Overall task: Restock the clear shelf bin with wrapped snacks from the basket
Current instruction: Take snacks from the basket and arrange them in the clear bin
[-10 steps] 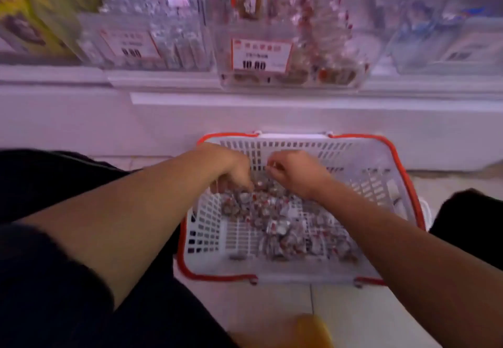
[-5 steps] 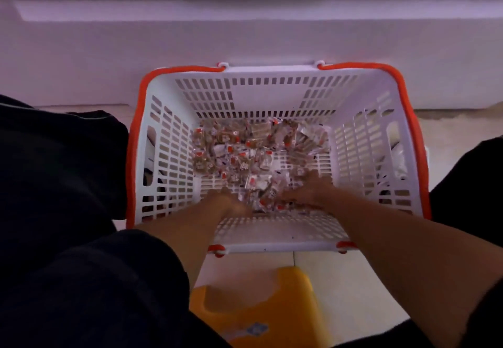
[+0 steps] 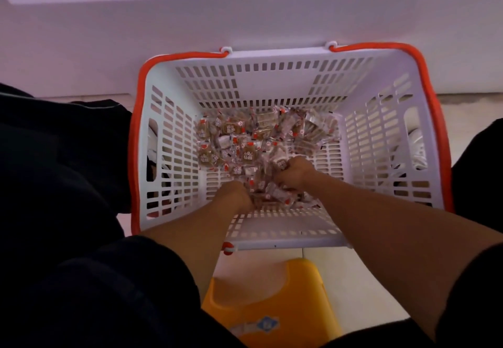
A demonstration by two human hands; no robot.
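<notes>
White basket (image 3: 283,80): left hand (image 3: 237,194) and right hand (image 3: 295,171) each have a curled grip on snacks (image 3: 246,140).

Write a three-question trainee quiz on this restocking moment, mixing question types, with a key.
1. True or false: both hands are inside the basket.
2. What does the right hand grip? A) the basket's rim B) wrapped snacks C) the yellow stool
3. Fill in: the basket's rim is ____ in colour.

Key:
1. True; the left hand is in there too.
2. B
3. Orange
</notes>
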